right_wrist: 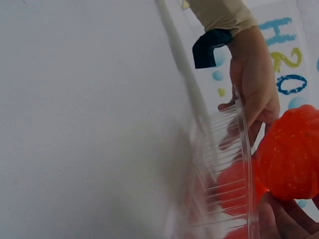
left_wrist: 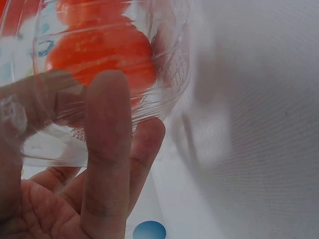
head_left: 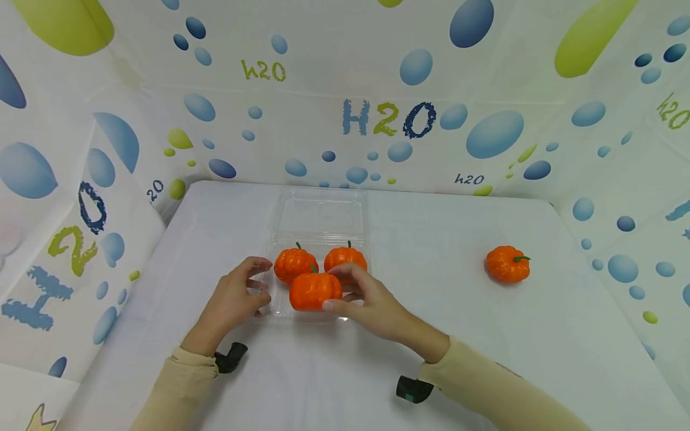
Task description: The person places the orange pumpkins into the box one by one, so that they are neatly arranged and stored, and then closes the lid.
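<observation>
On my feed, centre frame: right hand (head_left: 372, 300) grips held pumpkin (head_left: 314, 293) by its right side, thumb to front, above near half of clear box (head_left: 280, 309). Left hand (head_left: 234, 297) curves round box's left side; how firmly, I can't tell. Two back pumpkins (head_left: 294, 266) sit inside; fourth pumpkin (head_left: 507, 264) lies at frame right. I'd lower level, brace box, spare back pair any knock.

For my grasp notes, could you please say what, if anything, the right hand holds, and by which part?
The right hand holds the front orange pumpkin by its right side.
</observation>
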Motion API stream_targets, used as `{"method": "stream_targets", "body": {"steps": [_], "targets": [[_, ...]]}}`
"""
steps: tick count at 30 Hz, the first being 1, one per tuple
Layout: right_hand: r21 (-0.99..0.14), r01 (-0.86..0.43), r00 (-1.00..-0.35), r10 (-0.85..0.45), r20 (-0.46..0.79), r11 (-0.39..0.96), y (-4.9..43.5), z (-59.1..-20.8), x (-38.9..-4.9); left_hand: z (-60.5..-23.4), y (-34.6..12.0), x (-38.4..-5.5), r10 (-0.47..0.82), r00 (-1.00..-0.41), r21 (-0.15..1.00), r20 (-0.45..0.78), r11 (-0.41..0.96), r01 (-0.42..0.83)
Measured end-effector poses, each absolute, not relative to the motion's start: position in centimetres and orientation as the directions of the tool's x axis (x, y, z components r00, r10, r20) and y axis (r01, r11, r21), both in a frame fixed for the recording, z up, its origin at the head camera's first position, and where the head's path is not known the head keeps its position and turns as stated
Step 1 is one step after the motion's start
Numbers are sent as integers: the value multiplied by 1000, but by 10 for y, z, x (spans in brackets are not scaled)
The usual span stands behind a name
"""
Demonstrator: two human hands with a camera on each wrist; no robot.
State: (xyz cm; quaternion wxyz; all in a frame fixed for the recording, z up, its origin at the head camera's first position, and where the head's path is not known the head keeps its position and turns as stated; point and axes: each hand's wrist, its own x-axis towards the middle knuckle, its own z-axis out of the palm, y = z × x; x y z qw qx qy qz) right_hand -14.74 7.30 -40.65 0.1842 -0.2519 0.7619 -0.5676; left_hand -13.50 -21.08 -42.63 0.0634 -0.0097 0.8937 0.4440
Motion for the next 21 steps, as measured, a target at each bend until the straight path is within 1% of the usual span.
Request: {"method": "stream_targets", "body": {"steps": [6, 15, 21], "targets": [[-947, -192, -797, -604, -4, 259, 66, -412, -149, -426, -210, -135, 38, -992, 792, -123, 605, -76], [-934, -175, -797, -601, -50, 310, 58, -417, -150, -428, -210, -135, 33, -991, 788, -130, 610, -84], [-927, -169, -784, -616, -78, 333, 55, -418, -152, -428, -210, -135, 28, -991, 789, -131, 608, -87]]}}
